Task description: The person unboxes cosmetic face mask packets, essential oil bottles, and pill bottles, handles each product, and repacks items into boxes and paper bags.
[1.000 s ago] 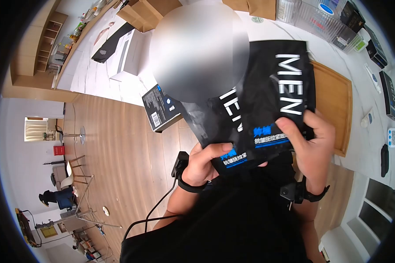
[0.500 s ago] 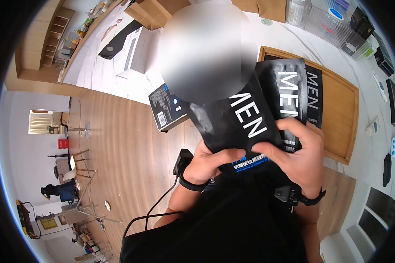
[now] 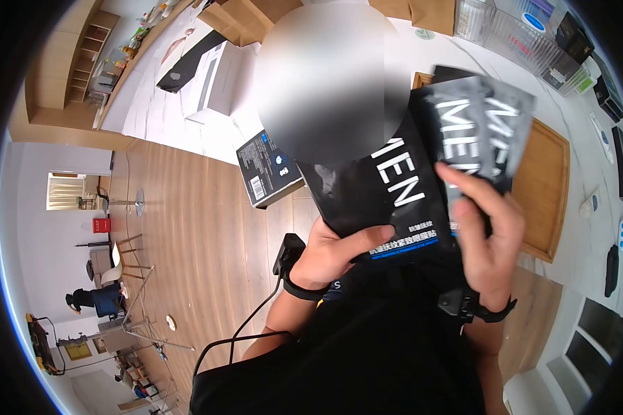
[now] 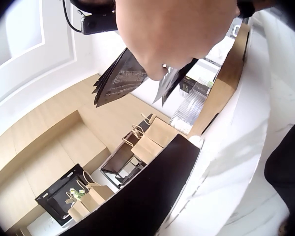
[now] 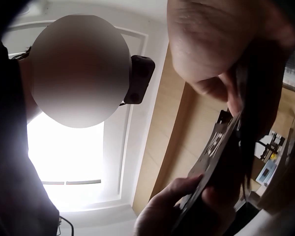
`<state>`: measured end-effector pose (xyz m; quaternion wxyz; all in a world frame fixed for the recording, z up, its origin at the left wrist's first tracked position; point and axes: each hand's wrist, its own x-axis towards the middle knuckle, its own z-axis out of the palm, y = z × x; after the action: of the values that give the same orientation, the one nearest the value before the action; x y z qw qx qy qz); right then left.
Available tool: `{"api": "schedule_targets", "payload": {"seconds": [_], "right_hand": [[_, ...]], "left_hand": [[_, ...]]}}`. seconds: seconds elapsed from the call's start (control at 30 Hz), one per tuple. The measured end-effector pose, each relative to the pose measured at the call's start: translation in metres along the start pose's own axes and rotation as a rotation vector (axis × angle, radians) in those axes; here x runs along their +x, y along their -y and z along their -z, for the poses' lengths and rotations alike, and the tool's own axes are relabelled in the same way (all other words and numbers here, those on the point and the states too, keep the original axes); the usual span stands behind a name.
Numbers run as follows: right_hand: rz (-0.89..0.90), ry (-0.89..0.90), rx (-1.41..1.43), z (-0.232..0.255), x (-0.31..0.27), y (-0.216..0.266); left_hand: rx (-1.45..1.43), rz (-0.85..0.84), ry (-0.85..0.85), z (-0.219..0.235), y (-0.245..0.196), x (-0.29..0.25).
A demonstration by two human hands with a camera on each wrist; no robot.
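Note:
Several flat black pouches lettered MEN are fanned out before the torso. My left hand pinches the lower edge of the front pouch, thumb on its face. The right hand grips other pouches, which are blurred and tilted apart at their tops. In the left wrist view, dark pouch corners stick out beyond a hand. Seen edge-on in the right wrist view, a pouch lies between the right hand and the left hand's fingers. Hidden are most fingers behind the pouches.
A wooden tray lies on the marble-patterned table beyond the pouches. A black printed box is at the table edge, a white box farther back. Paper bags and a clear organizer stand at the far side.
The right hand's thumb has come off the front pouch. Its pouches have swung up and to the right, spreading apart. The left hand still grips the front pouch.

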<state>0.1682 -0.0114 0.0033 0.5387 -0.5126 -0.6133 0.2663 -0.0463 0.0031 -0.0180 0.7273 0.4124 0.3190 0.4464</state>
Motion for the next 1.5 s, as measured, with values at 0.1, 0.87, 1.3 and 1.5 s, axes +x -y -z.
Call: {"api": "schedule_targets", "payload": {"seconds": [0.1,0.87,1.3,1.5], "right_hand": [[0.016,0.047,-0.014,-0.011,0.001,0.001],[-0.248,-0.251,-0.038,0.004,-0.011,-0.026],[-0.115,0.013,0.128,0.001,-0.009,-0.019],[-0.149,-0.091,-0.072,0.003,-0.002,-0.02]], "left_hand": [[0.091,-0.04,-0.002,-0.009,-0.003,0.001],[-0.339,0.116,-0.177,0.0,0.004,0.014],[0.125,-0.006,-0.184,-0.018,0.004,0.019],[-0.234,0.008,-0.321,-0.02,0.006,0.021]]}}
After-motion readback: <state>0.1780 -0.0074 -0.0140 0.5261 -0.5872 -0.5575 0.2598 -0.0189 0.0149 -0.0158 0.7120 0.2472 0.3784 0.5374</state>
